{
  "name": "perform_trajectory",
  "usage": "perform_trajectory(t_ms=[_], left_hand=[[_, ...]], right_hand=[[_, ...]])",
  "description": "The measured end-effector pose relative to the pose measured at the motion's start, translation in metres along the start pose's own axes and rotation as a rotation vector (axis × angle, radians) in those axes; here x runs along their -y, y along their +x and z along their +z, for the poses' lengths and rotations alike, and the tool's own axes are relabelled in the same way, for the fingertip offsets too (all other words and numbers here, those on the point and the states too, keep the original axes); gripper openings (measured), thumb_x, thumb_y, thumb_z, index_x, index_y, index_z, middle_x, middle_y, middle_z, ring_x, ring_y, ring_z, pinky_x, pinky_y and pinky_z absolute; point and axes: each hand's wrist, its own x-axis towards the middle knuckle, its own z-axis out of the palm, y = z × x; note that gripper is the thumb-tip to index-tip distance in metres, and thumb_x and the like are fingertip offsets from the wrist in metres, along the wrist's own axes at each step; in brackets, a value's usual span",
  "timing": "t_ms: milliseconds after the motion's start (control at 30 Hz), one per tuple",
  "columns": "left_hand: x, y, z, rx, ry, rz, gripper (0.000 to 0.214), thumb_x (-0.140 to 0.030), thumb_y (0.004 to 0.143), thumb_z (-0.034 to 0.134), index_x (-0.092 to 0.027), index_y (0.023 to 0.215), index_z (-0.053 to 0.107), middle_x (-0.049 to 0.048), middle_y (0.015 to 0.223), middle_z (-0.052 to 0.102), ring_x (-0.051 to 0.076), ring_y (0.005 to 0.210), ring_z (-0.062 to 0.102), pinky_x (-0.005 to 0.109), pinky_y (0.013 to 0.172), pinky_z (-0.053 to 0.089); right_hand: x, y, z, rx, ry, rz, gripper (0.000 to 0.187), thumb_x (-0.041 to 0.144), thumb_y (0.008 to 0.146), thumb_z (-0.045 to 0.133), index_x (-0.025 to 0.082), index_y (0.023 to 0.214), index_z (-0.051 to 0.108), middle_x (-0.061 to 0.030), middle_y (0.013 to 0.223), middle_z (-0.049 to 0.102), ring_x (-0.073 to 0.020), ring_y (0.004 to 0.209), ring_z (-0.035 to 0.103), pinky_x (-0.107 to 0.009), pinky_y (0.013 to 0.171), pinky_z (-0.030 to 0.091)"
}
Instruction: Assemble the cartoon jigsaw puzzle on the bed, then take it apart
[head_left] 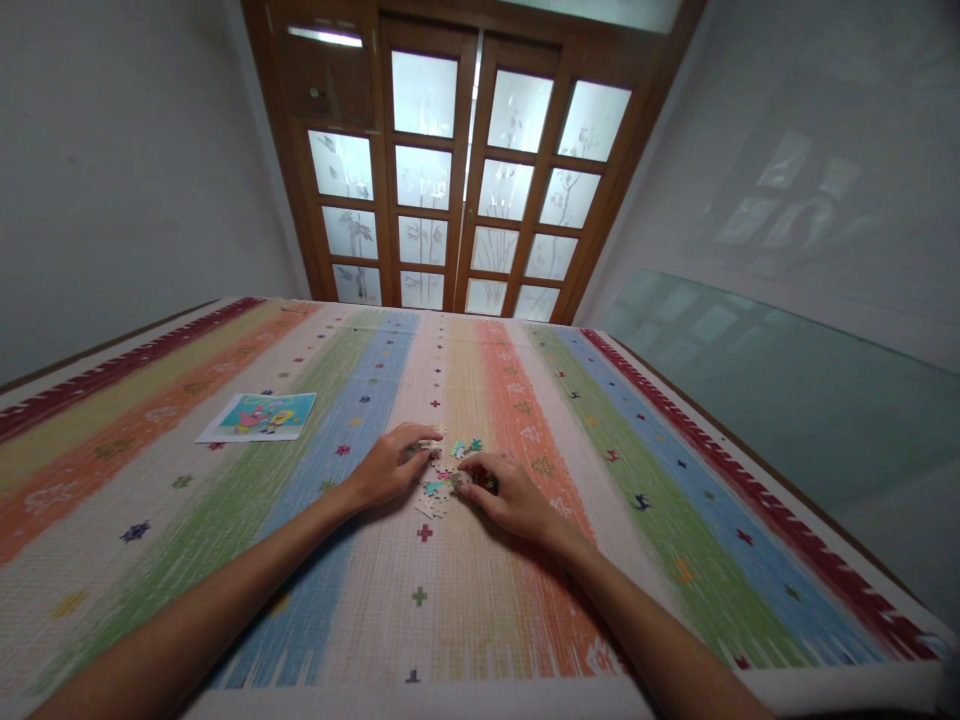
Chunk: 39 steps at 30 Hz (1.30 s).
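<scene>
Small jigsaw puzzle pieces (433, 489) lie in a loose heap on the striped cloth between my two hands. Some show teal, pink or yellow print, and others show their pale backs. At the heap's left edge rests my left hand (391, 466), fingers curved and thumb apart from the index finger, with pale pieces beside the fingertips. Across from it, my right hand (514, 497) has thumb and index finger closed on a greyish puzzle piece (458, 482). A few teal pieces (475, 445) sit just beyond the right fingertips. The right hand's lower fingers are partly hidden.
A printed cartoon picture sheet (271, 414) lies flat to the left, beyond my left forearm. The striped cloth (487, 600) covers a wide surface. Wooden doors with glass panes (424, 175) stand at the far end, and a pale green glass panel (750, 350) leans along the right wall.
</scene>
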Motion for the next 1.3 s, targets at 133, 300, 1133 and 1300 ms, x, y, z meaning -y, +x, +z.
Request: perform_trajectory(t_ms=[133, 300, 1133, 1300], left_hand=[[-0.007, -0.009, 0.000, 0.123, 0.074, 0.137, 0.027, -0.031, 0.087, 0.065, -0.020, 0.111, 0.071, 0.0100, 0.104, 0.071, 0.027, 0.100, 0.064, 0.042, 0.095, 0.049], [-0.016, -0.014, 0.010, 0.198, 0.144, 0.174, 0.030, -0.034, 0.089, 0.071, -0.022, 0.116, 0.070, 0.0098, 0.107, 0.070, 0.028, 0.103, 0.060, 0.044, 0.094, 0.046], [-0.015, -0.014, 0.019, 0.067, 0.157, 0.093, 0.023, -0.032, 0.099, 0.057, -0.019, 0.083, 0.067, 0.0043, 0.082, 0.067, 0.022, 0.082, 0.059, 0.037, 0.085, 0.044], [-0.013, -0.014, 0.015, 0.069, 0.242, 0.119, 0.020, -0.031, 0.098, 0.060, -0.019, 0.084, 0.068, 0.0036, 0.083, 0.069, 0.022, 0.084, 0.059, 0.039, 0.087, 0.043]], right_hand=[[-0.001, 0.001, 0.000, -0.021, 0.062, 0.006, 0.009, 0.026, 0.090, 0.063, 0.021, 0.091, 0.070, -0.0029, 0.082, 0.073, -0.0190, 0.074, 0.064, -0.032, 0.073, 0.047], [-0.003, 0.003, 0.002, -0.042, 0.140, 0.007, 0.013, 0.023, 0.091, 0.059, 0.021, 0.091, 0.072, -0.0032, 0.084, 0.075, -0.0185, 0.075, 0.066, -0.031, 0.073, 0.049], [-0.001, 0.002, 0.011, -0.135, 0.014, -0.112, 0.022, 0.032, 0.097, 0.058, 0.021, 0.083, 0.072, -0.0051, 0.081, 0.071, -0.0193, 0.076, 0.062, -0.033, 0.073, 0.045], [-0.003, 0.003, 0.011, -0.161, 0.028, -0.158, 0.022, 0.032, 0.095, 0.063, 0.021, 0.078, 0.071, -0.0032, 0.075, 0.069, -0.0183, 0.072, 0.060, -0.033, 0.071, 0.044]])
